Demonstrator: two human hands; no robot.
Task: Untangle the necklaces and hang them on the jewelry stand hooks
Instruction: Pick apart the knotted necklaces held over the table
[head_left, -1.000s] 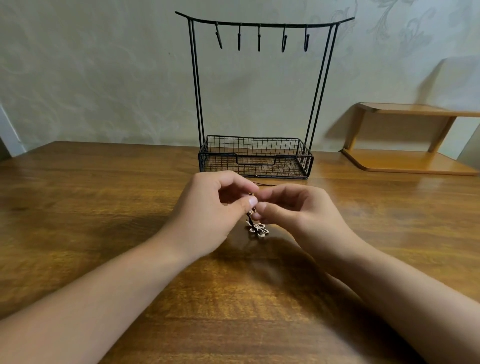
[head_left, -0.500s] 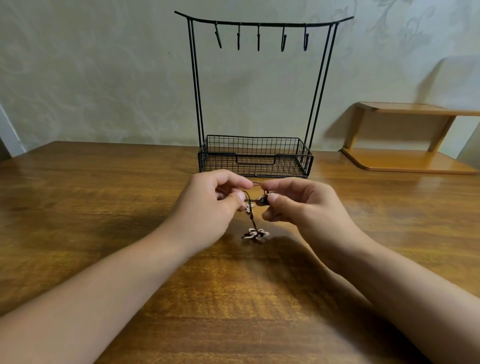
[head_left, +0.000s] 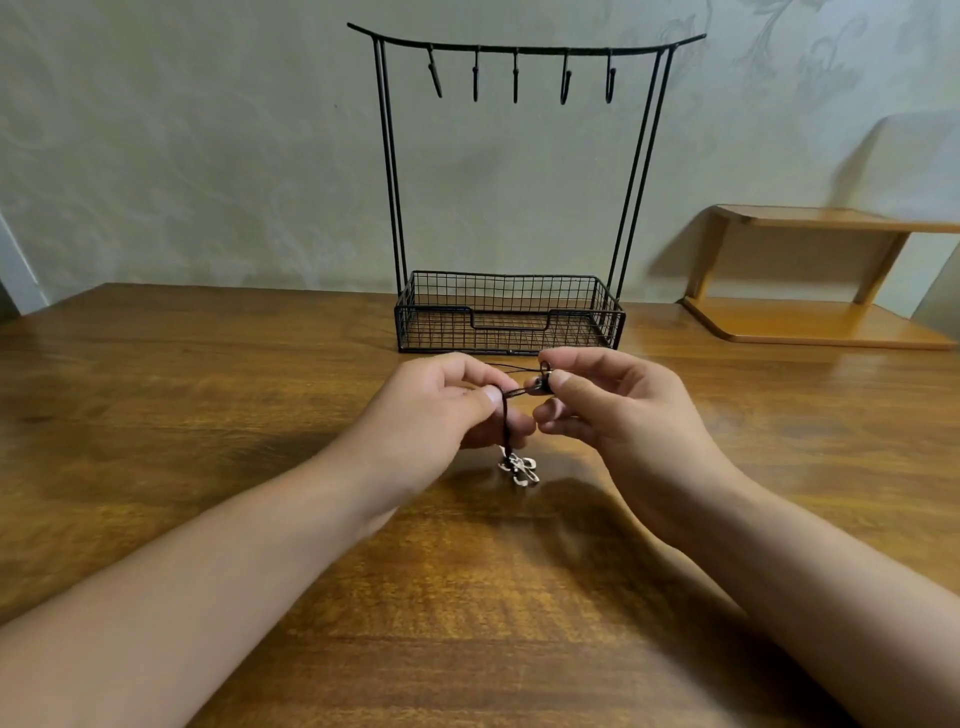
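A dark cord necklace (head_left: 506, 415) with a silvery flower pendant (head_left: 518, 469) hangs between my hands just above the wooden table (head_left: 208, 395). My left hand (head_left: 441, 410) pinches the cord between thumb and forefinger. My right hand (head_left: 597, 410) pinches a small ring and knot at the cord's other end. The pendant dangles close to the tabletop below my fingers. Behind my hands stands the black wire jewelry stand (head_left: 511, 312), with several bare hooks (head_left: 515, 75) on its top bar.
The stand's wire basket sits at the table's far edge against a pale wall. A low wooden shelf (head_left: 810, 322) occupies the back right corner. Bare wood surrounds my forearms on both sides.
My hands have drawn apart and risen slightly. A short stretch of cord now shows between them, and the pendant hangs lower from the cord than before.
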